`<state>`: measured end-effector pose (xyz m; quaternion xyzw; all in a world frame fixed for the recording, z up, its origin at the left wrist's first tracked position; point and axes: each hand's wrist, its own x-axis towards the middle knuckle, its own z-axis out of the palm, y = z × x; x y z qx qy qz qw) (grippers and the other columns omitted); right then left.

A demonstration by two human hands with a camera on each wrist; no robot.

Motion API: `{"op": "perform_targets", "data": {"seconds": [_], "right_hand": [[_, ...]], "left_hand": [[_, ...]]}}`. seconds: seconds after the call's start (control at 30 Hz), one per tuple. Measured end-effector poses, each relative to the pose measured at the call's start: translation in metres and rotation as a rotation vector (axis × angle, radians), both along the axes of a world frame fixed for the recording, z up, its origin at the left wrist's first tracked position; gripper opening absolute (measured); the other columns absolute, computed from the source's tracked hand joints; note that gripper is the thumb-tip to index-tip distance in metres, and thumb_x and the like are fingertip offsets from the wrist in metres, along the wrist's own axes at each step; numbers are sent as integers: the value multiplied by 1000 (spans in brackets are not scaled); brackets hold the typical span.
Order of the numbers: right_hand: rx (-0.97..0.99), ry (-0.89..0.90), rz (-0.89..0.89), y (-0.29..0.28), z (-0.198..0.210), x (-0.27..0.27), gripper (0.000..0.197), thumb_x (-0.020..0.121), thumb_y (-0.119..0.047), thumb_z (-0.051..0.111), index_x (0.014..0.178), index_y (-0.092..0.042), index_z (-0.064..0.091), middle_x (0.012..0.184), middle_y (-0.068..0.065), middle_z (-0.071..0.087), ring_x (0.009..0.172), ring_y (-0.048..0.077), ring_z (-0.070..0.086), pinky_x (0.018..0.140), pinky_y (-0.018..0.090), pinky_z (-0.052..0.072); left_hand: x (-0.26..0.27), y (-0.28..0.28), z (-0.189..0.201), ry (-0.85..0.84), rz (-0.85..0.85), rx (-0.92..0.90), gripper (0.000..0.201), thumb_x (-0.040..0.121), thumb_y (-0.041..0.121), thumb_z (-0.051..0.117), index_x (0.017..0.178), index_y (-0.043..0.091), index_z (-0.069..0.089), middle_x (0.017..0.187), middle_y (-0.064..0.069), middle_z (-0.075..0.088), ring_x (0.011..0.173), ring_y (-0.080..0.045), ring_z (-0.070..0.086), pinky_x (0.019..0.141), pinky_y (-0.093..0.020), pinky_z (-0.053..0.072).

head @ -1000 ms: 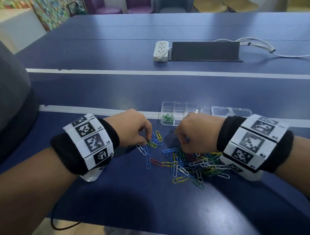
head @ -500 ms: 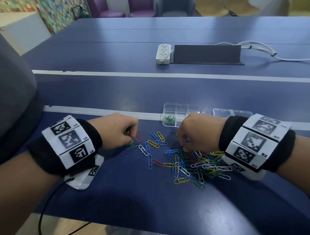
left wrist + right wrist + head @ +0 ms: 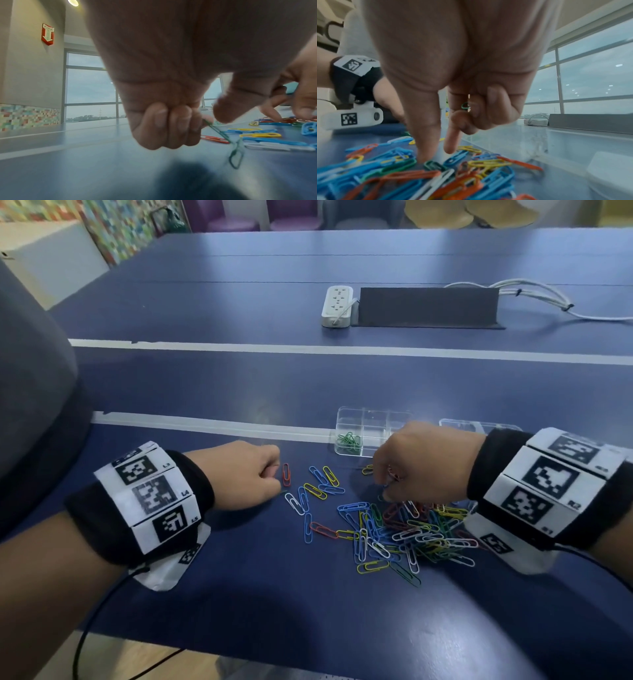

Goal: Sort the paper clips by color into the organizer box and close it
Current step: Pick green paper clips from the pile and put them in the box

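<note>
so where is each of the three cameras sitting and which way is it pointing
Head: on the head, looking forward and down at the table; both forearms, left hand, right hand show.
Left wrist: under the wrist, along the left hand toward its curled fingers pinching a green clip.
Right wrist: under the wrist, along the right hand into the clip pile; the other wrist shows.
Shared: head and right wrist both see the power strip.
</note>
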<state>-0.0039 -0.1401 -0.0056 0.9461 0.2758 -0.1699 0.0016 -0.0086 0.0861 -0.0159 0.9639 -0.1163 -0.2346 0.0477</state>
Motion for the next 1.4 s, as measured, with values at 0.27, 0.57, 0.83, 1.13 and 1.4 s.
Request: {"op": "perform_targets", "data": {"seconds": [0.27, 0.57, 0.83, 1.13, 1.4], "right_hand": [[-51, -9, 70, 8, -4, -3, 17, 75, -21, 56, 77, -12, 71, 83, 10, 70, 81, 31, 66, 74, 38, 58], [-89, 32, 44, 7, -5, -4, 26, 74, -29, 59, 81, -8, 70, 87, 12, 71, 81, 29, 65, 68, 32, 54], [156, -28, -116, 10, 21, 21, 17, 82, -30, 57, 83, -14, 64, 77, 4, 61, 72, 22, 51, 66, 26, 41], [445, 141, -497, 21, 13, 54, 21, 81, -16, 59, 86, -1, 73, 71, 8, 66, 54, 17, 56, 70, 27, 52], [448, 141, -479, 33, 28, 46, 13, 88, -20, 57, 91, -8, 59, 99, 11, 67, 95, 28, 64, 86, 25, 48]], "left_hand": [[-5, -2, -3, 13, -81, 40, 18, 86, 38, 57, 86, 22, 49, 65, 10, 46, 60, -2, 42, 58, -23, 35], [-9, -6, -1, -49, -155, 76, 26, 90, 24, 42, 66, 27, 32, 71, 10, 45, 76, -18, 47, 73, -28, 42], [19, -44, 26, -225, -137, -162, 16, 90, 20, 51, 103, 18, 60, 82, 5, 55, 79, -15, 48, 63, -18, 27], [47, -82, 21, -191, 72, -272, 21, 88, 18, 57, 102, 13, 71, 100, -10, 72, 95, -27, 66, 72, -23, 43], [48, -80, 22, -131, 220, -424, 27, 87, 11, 55, 111, 18, 64, 97, -12, 73, 84, -27, 73, 83, -38, 58]]}}
